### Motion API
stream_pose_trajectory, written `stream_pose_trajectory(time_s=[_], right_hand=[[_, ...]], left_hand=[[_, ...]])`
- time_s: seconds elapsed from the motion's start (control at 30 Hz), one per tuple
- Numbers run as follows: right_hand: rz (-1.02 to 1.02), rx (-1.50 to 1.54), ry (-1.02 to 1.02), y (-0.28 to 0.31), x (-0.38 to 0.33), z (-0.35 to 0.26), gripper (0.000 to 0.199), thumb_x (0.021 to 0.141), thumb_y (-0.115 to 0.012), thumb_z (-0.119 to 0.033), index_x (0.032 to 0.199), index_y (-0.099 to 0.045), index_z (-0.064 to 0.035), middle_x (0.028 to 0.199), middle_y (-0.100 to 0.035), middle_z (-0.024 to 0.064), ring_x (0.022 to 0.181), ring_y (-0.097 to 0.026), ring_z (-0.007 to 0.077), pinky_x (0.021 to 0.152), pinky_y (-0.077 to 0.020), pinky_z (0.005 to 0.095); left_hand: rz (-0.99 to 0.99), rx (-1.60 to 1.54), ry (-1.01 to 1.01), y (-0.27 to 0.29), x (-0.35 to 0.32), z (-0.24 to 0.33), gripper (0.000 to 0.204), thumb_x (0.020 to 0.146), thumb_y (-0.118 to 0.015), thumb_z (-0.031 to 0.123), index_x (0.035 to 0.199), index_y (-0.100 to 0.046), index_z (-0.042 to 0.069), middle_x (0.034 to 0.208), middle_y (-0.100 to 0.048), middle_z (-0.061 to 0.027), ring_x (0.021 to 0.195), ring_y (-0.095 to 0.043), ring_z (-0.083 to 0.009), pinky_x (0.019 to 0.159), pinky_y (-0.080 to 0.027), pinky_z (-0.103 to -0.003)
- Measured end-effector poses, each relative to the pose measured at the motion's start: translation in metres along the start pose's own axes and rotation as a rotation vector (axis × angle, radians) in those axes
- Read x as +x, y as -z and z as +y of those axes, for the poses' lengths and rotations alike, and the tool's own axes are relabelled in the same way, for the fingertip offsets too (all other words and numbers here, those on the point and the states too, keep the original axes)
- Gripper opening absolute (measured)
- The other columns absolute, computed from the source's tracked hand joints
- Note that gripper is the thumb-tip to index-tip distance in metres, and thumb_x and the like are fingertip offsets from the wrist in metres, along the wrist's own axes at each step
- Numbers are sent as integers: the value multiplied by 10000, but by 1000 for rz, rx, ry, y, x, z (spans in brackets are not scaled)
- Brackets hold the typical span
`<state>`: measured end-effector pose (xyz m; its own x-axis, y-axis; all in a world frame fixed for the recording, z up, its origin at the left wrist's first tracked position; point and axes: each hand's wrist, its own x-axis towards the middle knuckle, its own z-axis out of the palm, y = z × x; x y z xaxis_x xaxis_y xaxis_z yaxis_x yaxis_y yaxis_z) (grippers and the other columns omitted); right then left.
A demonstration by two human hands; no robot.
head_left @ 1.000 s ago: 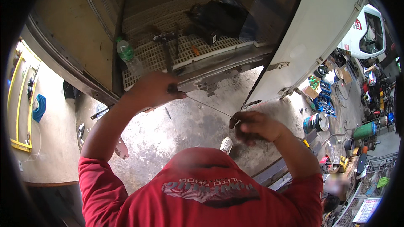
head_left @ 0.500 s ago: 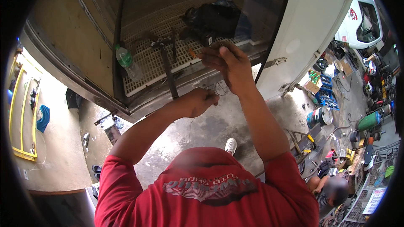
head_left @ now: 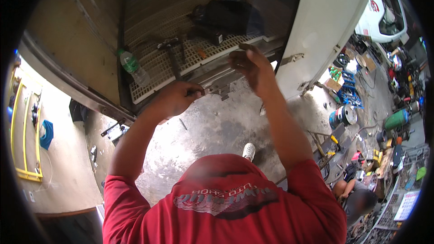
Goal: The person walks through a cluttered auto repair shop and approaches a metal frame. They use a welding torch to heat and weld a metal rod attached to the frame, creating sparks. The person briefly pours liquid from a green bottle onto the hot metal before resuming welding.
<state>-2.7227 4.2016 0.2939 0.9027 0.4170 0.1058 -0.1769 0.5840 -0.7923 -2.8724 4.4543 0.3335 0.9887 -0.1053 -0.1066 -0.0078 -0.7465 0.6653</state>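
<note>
At the metal sill (head_left: 212, 81) of an open cargo box, my left hand (head_left: 174, 99) is closed, its fingertips pressed together close to a small bracket (head_left: 220, 91). Whatever it pinches, if anything, is too small to name. My right hand (head_left: 253, 68) hovers over the sill farther right, fingers bent and apart, with nothing visible in them. Behind the left hand, a hammer (head_left: 172, 56) lies on the white slatted floor mat (head_left: 147, 91), its handle toward me. A small orange piece (head_left: 201, 53) rests on that mat between the two hands.
A clear bottle with a green label (head_left: 131, 63) stands left on the mat. A dark bundle (head_left: 228, 18) lies deeper inside. The white door (head_left: 312, 27) hangs at right. Beyond are a drum (head_left: 348, 115), scattered tools and a seated person (head_left: 357, 199).
My left hand has moved left and slightly up, away from my right hand. My right hand has shifted a little right and down. The thin wire seen between them no longer shows.
</note>
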Motion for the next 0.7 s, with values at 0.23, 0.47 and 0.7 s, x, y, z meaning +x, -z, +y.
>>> stream_pose_trajectory(time_s=[0.23,0.47,0.7], right_hand=[[-506,-1731,408,-38,-70,-48,957,773,-884,-314,1561,-394,-79,1531,-484,216,1451,-436,355,1212,-340,477],[-1021,-1394,-519,-32,-76,25,323,995,-635,-346,1109,-708,-52,897,-721,115,847,-685,269,798,-532,409],[-456,-943,-324,-5,-86,9,266,1070,-570,-267,1071,-721,-48,687,-621,20,617,-534,94,585,-440,309]], left_hand=[[-65,818,-199,6,-30,5,202,963,-615,229,1086,-744,135,927,-736,-147,859,-724,-351,752,-576,-448],[-51,742,-302,-7,-47,8,173,980,-606,257,1012,-706,121,838,-699,-121,786,-708,-351,715,-566,-477],[118,102,4,-32,-72,-52,301,1030,-618,332,1130,-736,74,918,-734,-182,756,-697,-298,719,-540,-402]])
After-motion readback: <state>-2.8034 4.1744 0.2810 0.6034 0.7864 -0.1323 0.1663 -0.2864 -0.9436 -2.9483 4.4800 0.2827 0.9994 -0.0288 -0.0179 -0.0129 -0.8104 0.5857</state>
